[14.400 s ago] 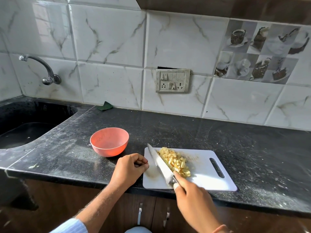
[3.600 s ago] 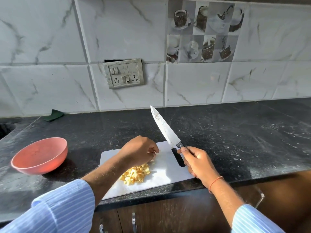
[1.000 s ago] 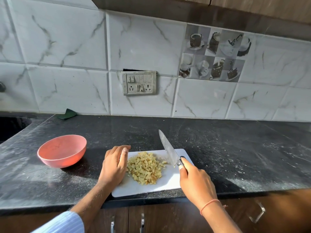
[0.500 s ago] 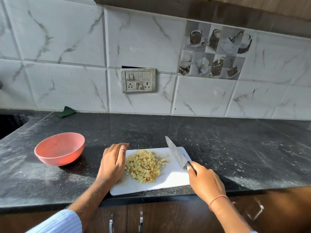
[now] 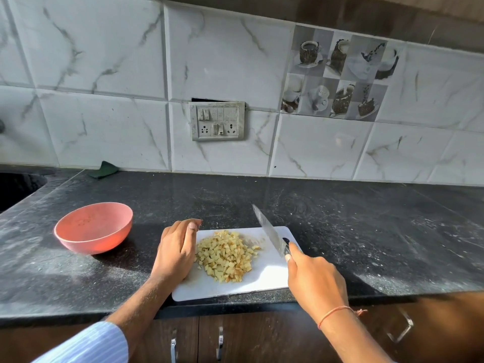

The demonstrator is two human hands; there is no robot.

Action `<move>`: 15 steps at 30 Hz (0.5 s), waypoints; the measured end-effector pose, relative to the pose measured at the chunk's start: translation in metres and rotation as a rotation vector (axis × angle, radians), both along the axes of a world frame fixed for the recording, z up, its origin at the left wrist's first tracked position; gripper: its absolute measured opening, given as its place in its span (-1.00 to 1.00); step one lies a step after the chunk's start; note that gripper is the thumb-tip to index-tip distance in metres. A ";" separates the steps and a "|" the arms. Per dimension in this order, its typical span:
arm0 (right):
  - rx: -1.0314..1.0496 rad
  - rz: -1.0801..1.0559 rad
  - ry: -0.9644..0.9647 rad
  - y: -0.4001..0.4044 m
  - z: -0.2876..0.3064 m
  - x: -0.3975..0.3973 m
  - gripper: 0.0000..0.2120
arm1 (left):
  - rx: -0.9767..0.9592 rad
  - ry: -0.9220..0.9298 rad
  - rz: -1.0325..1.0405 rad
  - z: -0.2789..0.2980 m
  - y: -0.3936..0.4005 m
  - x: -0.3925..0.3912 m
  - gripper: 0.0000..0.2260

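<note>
The person's right hand (image 5: 314,279) is curled tight around the black handle of a long steel kitchen knife (image 5: 269,231), with one finger stretched forward toward the blade. The blade slants away over the right end of a white plastic cutting board (image 5: 264,279), its tip past the far edge. Whether its heel touches the board is not clear.

The left hand (image 5: 175,252) has its fingers straight and together. It rests along the board's left side, touching a heap of small pale yellow diced pieces (image 5: 226,255) in the middle of the board.

The board lies at the front edge of a black speckled stone bench (image 5: 366,231). A round salmon-pink plastic bowl (image 5: 94,227) stands to its left, apart from it.

At the back, a dark green cloth (image 5: 103,169) lies against the white marbled wall tiles (image 5: 104,121), near a dark sink (image 5: 15,187) at far left. A grey switch-and-socket plate (image 5: 216,121) sits in the wall above.
</note>
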State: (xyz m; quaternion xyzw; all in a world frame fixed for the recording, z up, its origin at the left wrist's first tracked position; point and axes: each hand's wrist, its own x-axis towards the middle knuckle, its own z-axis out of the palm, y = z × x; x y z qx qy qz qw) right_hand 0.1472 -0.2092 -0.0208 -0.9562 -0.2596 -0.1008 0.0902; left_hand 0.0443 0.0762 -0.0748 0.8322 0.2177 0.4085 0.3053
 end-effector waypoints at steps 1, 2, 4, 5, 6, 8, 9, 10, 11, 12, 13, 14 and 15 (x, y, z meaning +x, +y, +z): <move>-0.006 0.006 -0.007 0.002 0.000 0.000 -0.60 | -0.002 0.000 0.000 0.000 -0.001 0.000 -0.56; -0.018 0.019 -0.009 0.004 0.001 -0.001 -0.61 | -0.001 0.000 -0.002 0.001 -0.001 0.000 -0.56; -0.027 0.037 -0.008 0.007 -0.002 -0.002 -0.60 | 0.009 -0.001 -0.004 0.002 -0.002 -0.001 -0.56; -0.015 0.035 -0.009 0.007 -0.004 -0.001 -0.59 | 0.013 -0.006 -0.005 0.003 -0.003 -0.001 -0.56; -0.007 0.029 -0.011 0.006 -0.005 -0.001 -0.57 | 0.011 -0.011 -0.004 0.003 -0.003 -0.001 -0.57; -0.001 0.017 0.007 0.005 -0.007 0.003 -0.57 | 0.005 -0.016 0.001 0.004 -0.004 -0.001 -0.56; 0.014 0.013 0.023 0.003 -0.007 0.004 -0.58 | 0.005 -0.013 0.003 0.004 -0.005 -0.002 -0.56; 0.037 0.010 0.031 0.001 -0.007 0.006 -0.60 | 0.007 -0.010 0.003 0.003 -0.005 -0.002 -0.56; 0.066 0.005 0.024 -0.001 -0.006 0.008 -0.62 | 0.008 -0.011 0.001 0.003 -0.003 -0.002 -0.56; 0.096 -0.006 0.010 -0.004 -0.005 0.012 -0.63 | 0.008 -0.011 -0.002 0.002 -0.002 -0.001 -0.55; 0.117 -0.018 -0.012 -0.007 -0.004 0.016 -0.62 | 0.008 -0.013 -0.004 0.002 -0.001 -0.001 -0.55; 0.128 -0.027 -0.035 -0.010 -0.004 0.022 -0.59 | 0.012 -0.016 -0.004 0.001 -0.001 -0.001 -0.55; 0.128 -0.034 -0.049 -0.014 -0.004 0.028 -0.56 | 0.015 -0.023 -0.002 0.001 0.000 0.000 -0.55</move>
